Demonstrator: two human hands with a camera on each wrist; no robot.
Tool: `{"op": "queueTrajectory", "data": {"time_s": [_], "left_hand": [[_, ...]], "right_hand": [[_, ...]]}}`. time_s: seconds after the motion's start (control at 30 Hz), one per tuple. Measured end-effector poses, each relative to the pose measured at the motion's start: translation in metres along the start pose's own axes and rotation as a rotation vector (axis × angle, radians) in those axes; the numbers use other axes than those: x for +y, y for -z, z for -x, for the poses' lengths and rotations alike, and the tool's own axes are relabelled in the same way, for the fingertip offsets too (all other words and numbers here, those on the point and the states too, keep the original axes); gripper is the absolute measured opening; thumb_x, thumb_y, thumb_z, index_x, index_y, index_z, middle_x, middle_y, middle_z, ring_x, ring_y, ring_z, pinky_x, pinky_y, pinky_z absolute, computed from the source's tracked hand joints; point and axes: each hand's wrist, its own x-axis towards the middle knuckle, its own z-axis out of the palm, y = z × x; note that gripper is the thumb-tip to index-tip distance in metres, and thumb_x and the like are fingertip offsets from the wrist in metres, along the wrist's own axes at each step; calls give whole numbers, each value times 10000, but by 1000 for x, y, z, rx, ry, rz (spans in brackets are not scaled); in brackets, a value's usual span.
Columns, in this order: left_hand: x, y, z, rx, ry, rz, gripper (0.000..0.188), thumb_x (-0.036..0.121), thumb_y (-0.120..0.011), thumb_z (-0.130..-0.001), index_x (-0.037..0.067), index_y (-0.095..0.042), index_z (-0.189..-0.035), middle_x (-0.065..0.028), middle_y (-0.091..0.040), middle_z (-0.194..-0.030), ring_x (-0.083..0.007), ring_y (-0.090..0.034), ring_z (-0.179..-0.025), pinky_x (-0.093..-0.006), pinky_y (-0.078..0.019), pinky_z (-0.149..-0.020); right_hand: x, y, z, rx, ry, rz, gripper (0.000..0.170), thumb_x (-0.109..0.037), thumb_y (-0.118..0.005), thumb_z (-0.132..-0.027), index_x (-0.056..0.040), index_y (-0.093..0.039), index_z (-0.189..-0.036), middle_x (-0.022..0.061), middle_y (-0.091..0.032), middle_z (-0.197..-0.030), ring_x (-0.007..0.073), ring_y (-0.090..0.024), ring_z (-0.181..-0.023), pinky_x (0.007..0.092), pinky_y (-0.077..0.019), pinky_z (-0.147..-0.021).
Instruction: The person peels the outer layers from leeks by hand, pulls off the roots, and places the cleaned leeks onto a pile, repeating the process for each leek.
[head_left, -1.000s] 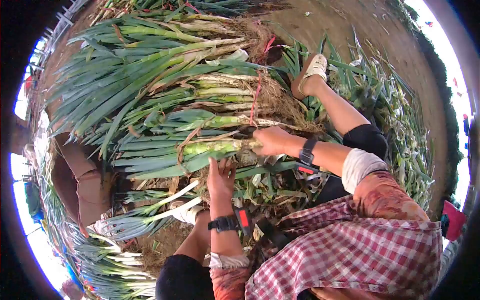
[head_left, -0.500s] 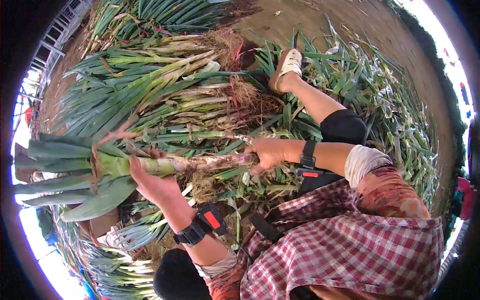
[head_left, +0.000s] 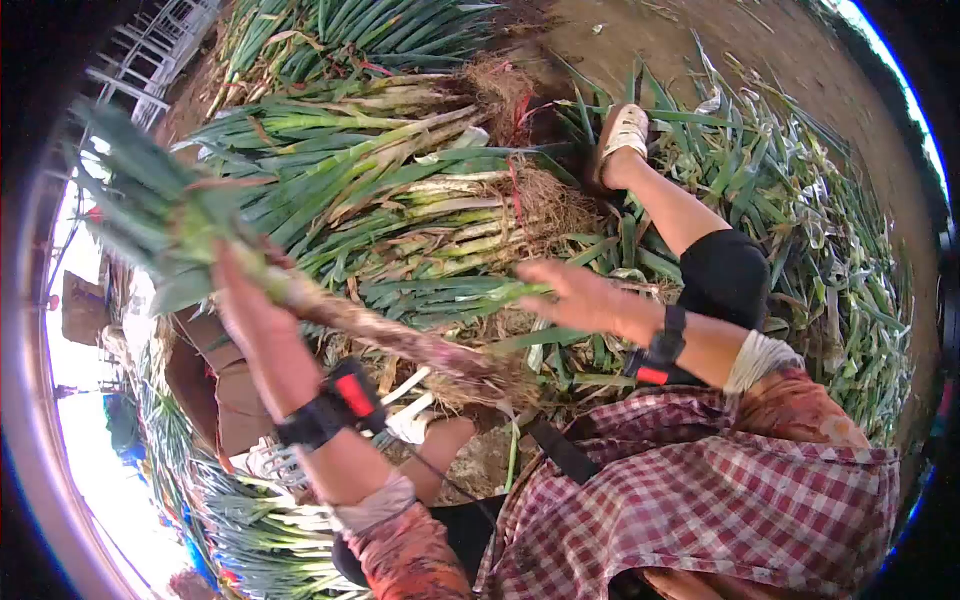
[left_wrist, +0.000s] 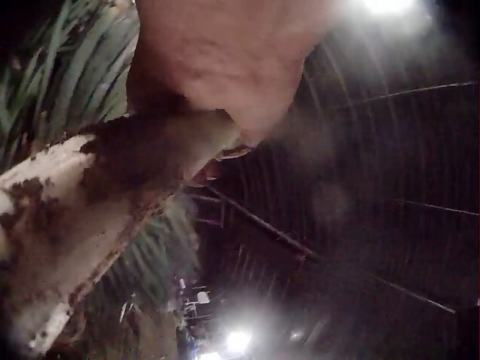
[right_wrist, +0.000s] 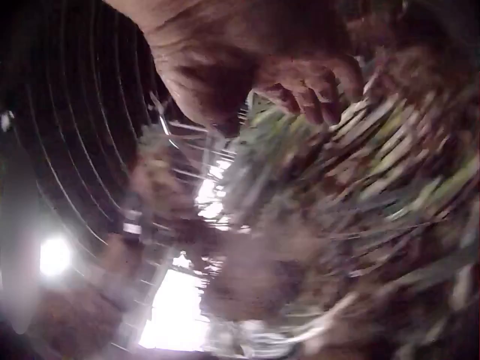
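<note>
A thick leek (head_left: 370,330) slants across the head view, with its leafy green top at the upper left and its roots near the checked cloth. My left hand (head_left: 258,325) grips it just below the leaves. In the left wrist view, the soil-stained pale stalk (left_wrist: 67,202) runs up into that hand (left_wrist: 225,60), whose fingers are mostly hidden. The right hand (head_left: 582,298) is off the leek, blurred, with fingers extended and nothing in them. Behind it lies a bundle of leeks (head_left: 450,205) bound with a red tie (head_left: 517,190).
More tied leeks (head_left: 360,120) lie farther back. Loose leaves (head_left: 800,230) are heaped on the right, beside a foot in a pale shoe (head_left: 625,140). A brown cardboard box (head_left: 245,410) stands at the left, above white-stalked leeks (head_left: 285,530).
The leek has come up off the pile in both hands, then tilted with its top to the upper left. The right hand has let go of the root end; the left keeps its hold.
</note>
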Motion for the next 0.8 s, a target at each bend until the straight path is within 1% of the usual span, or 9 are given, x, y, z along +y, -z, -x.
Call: {"op": "queueTrajectory", "data": {"time_s": [0.07, 0.13, 0.23, 0.3, 0.47, 0.63, 0.67, 0.77, 0.8], "left_hand": [[-52, -9, 3, -50, 116, 137, 406, 414, -523, -808, 82, -467, -1034, -69, -540, -779, -166, -507, -603, -279, -428, -529], [-104, -19, 12, 23, 140, 197, 450, 419, -519, -810, 55, -487, -1071, -78, -551, -922, -192, -542, -729, -316, -464, -616], [-165, -12, 22, 224, 467, 21, 534, 436, -576, -764, 1, -493, -1064, -78, -542, -979, -224, -528, -858, -366, -444, -736], [-181, -10, 37, 349, 625, -90, 541, 439, -561, -772, -21, -508, -1051, -84, -547, -979, -214, -529, -840, -360, -436, -706], [-193, -12, 31, 343, 430, -230, 499, 403, -515, -789, -55, -540, -986, -87, -580, -902, -208, -545, -740, -333, -441, -650], [-196, 3, 21, 382, 479, -294, 384, 318, -445, -802, -35, -572, -883, -87, -588, -823, -224, -557, -684, -347, -451, -597], [-195, 7, 22, 348, 676, -46, 290, 278, -444, -808, 20, -575, -826, -81, -579, -792, -205, -554, -630, -329, -436, -491], [-195, 13, 38, 184, 833, 67, 240, 276, -445, -816, 64, -553, -781, -66, -559, -699, -157, -490, -479, -274, -366, -371], [-185, 21, 38, 149, 1007, 25, 244, 263, -407, -840, 67, -538, -778, -64, -538, -626, -115, -402, -377, -233, -299, -313]], "right_hand": [[-39, -14, 10, -171, -105, -384, 511, -308, -546, -797, -15, -361, -1172, 159, -517, -1029, 255, -515, -932, 355, -398, -815], [-51, -38, 32, -96, -39, -250, 649, -401, -584, -742, 14, -340, -1177, 243, -500, -1003, 327, -512, -951, 380, -403, -809], [-35, -63, 56, -59, -345, -293, 359, -218, -602, -730, -12, -400, -944, 218, -525, -778, 385, -537, -712, 423, -420, -573], [-25, -65, 62, -31, -307, -158, 343, -205, -597, -734, -14, -406, -945, 209, -529, -758, 380, -541, -701, 424, -420, -563], [-24, -62, 62, 20, -274, -160, 320, -174, -585, -744, -14, -420, -966, 209, -542, -783, 379, -544, -729, 404, -432, -586], [-37, -43, 54, -11, -218, -328, 369, -170, -612, -737, 9, -477, -1030, 167, -571, -835, 233, -561, -731, 345, -432, -659], [-35, -38, 52, -64, -307, -490, 364, -174, -610, -741, 40, -496, -1013, 132, -577, -864, 163, -518, -778, 336, -423, -688], [-31, -39, 48, -164, -526, -764, 396, -174, -602, -747, 68, -485, -1039, 132, -568, -949, 151, -499, -856, 307, -406, -757], [-21, -47, 51, -96, -446, -782, 471, -169, -612, -735, 85, -448, -1096, 137, -562, -1000, 147, -498, -883, 290, -388, -805]]}}
